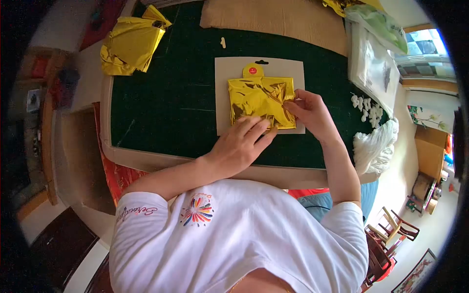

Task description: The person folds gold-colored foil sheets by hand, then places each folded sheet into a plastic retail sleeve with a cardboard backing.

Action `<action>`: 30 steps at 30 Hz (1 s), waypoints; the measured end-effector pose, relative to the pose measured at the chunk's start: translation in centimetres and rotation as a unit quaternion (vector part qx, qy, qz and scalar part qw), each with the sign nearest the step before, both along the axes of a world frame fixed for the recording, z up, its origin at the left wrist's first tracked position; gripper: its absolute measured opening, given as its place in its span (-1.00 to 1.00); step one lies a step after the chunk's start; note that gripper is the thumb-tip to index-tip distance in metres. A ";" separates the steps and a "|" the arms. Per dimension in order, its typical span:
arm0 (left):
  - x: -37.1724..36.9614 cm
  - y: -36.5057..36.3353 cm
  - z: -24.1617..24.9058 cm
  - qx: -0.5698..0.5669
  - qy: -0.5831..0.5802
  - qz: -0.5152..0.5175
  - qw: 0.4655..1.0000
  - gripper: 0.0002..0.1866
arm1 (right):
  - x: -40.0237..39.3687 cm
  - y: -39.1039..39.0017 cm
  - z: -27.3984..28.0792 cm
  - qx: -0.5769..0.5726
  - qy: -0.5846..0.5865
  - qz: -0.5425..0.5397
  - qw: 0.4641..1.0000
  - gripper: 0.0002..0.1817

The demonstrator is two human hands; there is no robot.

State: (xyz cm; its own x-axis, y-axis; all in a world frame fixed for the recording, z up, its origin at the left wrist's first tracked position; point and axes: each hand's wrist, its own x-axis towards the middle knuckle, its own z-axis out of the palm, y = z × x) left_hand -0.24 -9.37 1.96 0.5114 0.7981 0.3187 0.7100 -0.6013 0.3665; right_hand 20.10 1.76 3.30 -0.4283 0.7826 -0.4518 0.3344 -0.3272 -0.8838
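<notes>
Two bare hands are at work on a flat, square packet of shiny gold foil [256, 97], and we begin with the fingers. On the left hand [240, 145] they are slightly spread, their tips resting along the packet's lower edge. On the right hand [312, 113] the thumb and forefinger are bent close together at the packet's right edge; we cannot tell whether they pinch the foil or only press it.

The packet lies on a pale grey rectangular card [222, 93], covering most of it. Above the foil square we see a rounded gold tab [252, 66] bearing a small red disc [252, 71], and just beside it a dark hanging slot in the card's upper edge.

The card lies on a dark green tabletop [166, 117] with a pale rim, close to the edge nearest the body. Beyond the card we find a small white piece [223, 42] — too small for us to identify — and, behind that, a brown cardboard sheet [273, 22]. A crumpled gold foil bundle [132, 46] sits at the far left corner. Along the right side we see clear plastic bags [373, 63], a green-and-white plastic bag [378, 27] and a loose hank of white string [376, 146] with small white tufts. The forearms come from a white short-sleeved T-shirt [239, 229] — its chest carries a multicoloured starburst print.
</notes>
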 end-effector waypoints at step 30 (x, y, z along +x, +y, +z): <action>-0.4 5.4 -2.2 -0.084 0.075 0.106 0.988 -0.32 | 2.1 1.1 1.6 0.199 -0.111 -0.041 0.973 -0.90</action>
State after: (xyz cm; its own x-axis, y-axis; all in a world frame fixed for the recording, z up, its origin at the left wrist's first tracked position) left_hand -0.62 -3.93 -0.27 0.3578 0.9278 0.1057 0.8675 -0.3721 0.3303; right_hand 22.16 2.88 4.93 -0.2842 0.9416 -0.1807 0.5182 -0.0077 -0.8552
